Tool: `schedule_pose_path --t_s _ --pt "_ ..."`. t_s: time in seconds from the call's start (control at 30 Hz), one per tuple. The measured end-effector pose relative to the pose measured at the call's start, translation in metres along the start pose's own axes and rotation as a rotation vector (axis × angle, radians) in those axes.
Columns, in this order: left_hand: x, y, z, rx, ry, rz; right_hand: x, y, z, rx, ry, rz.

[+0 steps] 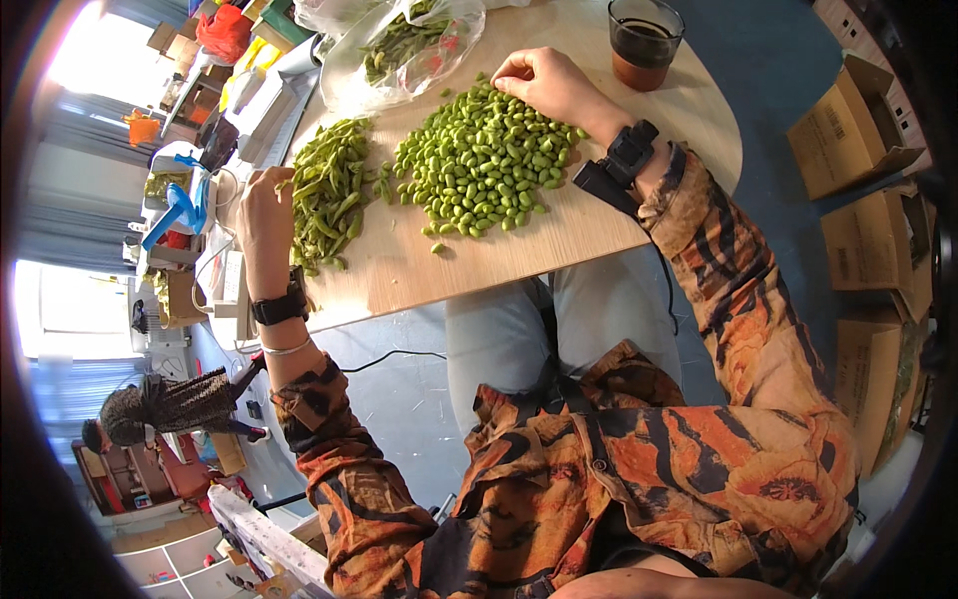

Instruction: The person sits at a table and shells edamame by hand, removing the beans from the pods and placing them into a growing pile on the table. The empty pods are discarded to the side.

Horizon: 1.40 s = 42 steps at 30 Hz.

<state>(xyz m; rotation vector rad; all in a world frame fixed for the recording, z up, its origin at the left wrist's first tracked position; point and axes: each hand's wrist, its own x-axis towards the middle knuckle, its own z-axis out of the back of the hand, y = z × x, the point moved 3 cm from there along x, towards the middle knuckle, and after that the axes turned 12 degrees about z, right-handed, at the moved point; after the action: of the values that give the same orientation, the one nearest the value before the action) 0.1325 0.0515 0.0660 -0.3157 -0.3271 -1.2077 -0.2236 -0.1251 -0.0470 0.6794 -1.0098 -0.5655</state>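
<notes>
My left hand is at the left edge of a heap of green edamame pods, its fingers curled with the tips at the pods. Whether a pod is pinched there cannot be made out. Shelled green beans lie in a broad pile right of the pods. Over the pile's far edge my right hand bends, thumb and forefinger together. Its fingertips are close to the beans, and anything between them is too small to tell. A few pods lie between the two heaps, and one bean sits apart near the table's front edge.
A clear plastic bag with more pods lies at the far side of the wooden table. A glass of dark drink stands far right. Cardboard boxes are on the floor at right. Another person is farther off at left.
</notes>
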Motion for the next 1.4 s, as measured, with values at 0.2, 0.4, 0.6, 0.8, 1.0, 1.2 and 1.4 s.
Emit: schedule_pose_path --t_s 0.2,0.4,0.6,0.8,1.0,1.2,1.4 --pt "-0.001 0.009 -0.01 0.079 -0.004 0.102 0.001 0.003 0.002 -0.024 0.033 -0.026" --pt "-0.012 -0.026 -0.007 -0.059 -0.001 0.008 0.0 0.003 0.003 -0.058 0.053 -0.043" --pt "-0.035 -0.074 -0.052 -0.17 0.292 0.017 0.0 -0.004 0.002 -0.036 0.037 -0.034" --pt "-0.036 -0.063 -0.064 -0.069 0.211 0.024 0.001 -0.006 0.004 -0.013 0.022 -0.007" --pt "-0.025 -0.021 -0.039 -0.019 0.0 0.095 0.001 -0.001 0.005 -0.053 0.052 -0.025" --pt "-0.025 -0.015 -0.036 -0.125 -0.088 0.061 0.001 -0.003 0.005 -0.056 0.056 -0.037" --pt "-0.045 -0.061 -0.066 -0.716 0.559 0.136 -0.003 -0.003 0.013 -0.199 -0.025 0.016"
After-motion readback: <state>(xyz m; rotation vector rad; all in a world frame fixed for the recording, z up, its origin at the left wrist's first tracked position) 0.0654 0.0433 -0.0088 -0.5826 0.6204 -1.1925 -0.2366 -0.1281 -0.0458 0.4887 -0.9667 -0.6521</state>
